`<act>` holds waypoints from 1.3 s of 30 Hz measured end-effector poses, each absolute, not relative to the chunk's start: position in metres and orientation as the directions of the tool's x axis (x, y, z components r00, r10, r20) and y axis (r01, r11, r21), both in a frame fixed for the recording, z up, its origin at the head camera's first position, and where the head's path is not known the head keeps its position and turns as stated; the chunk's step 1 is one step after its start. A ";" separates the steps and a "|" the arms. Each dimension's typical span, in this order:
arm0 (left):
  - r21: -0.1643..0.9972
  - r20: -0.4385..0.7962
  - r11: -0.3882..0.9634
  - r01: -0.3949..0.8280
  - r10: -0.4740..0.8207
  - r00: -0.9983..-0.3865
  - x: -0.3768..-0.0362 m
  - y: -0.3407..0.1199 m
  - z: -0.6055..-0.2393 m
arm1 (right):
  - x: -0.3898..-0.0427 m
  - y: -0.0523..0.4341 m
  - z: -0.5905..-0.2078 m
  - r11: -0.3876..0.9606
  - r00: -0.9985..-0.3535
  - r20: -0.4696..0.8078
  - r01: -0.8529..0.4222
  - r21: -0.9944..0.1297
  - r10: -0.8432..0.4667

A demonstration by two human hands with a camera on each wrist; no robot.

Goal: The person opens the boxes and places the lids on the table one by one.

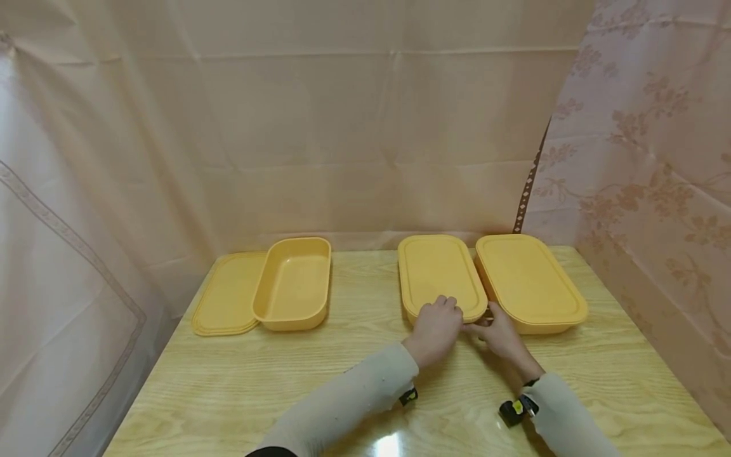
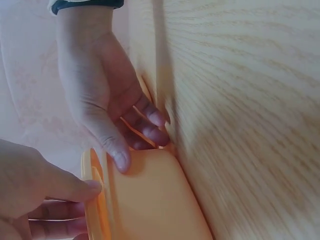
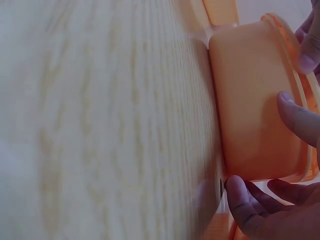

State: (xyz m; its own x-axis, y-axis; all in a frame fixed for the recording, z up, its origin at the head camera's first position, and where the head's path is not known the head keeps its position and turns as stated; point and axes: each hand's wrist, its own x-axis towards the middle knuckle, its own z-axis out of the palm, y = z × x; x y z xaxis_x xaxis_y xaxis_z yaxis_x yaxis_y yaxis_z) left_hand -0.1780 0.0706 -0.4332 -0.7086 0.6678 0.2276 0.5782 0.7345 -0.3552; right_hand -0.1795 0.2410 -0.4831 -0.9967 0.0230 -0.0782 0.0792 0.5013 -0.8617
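Note:
Three yellow plastic containers stand on a wooden table (image 1: 365,387). My hands are at the near end of the middle one (image 1: 436,270), which has its lid on. My left hand (image 1: 444,308) curls over the lid's near rim (image 2: 92,192), thumb on the edge and fingers behind it. My right hand (image 1: 484,322) holds the container's near right corner, in the gap beside the right closed container (image 1: 528,282). In the left wrist view my right hand's thumb (image 2: 117,155) presses the container's wall (image 2: 150,200). In the right wrist view its fingers (image 3: 245,205) curl under that corner (image 3: 255,100).
An open container (image 1: 294,285) stands at the back left of the table, partly on its loose lid (image 1: 223,298). Beige cloth (image 1: 342,146) hangs behind and at both sides. The table's near half shows bare wood.

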 end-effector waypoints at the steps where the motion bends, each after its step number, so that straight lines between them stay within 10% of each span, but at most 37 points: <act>1: -0.350 0.229 0.737 0.578 0.666 -0.710 -0.178 0.070 -0.432 | -0.179 0.241 -0.483 0.499 -0.996 -0.082 0.083 -0.862 0.025; 39: -0.164 0.502 0.810 0.563 0.560 -0.659 -0.170 0.041 -0.432 | -0.174 0.242 -0.483 0.425 -0.995 -0.100 0.102 -0.900 0.027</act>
State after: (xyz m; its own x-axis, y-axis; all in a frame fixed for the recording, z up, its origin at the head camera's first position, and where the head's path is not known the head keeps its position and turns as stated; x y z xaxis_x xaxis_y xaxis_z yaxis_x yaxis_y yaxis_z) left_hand -0.1704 0.0407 -0.4321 -0.6595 0.5598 0.5017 0.5628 0.8101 -0.1642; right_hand -0.1736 0.2417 -0.4829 -0.9946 0.0269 -0.0999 0.1019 0.4246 -0.8996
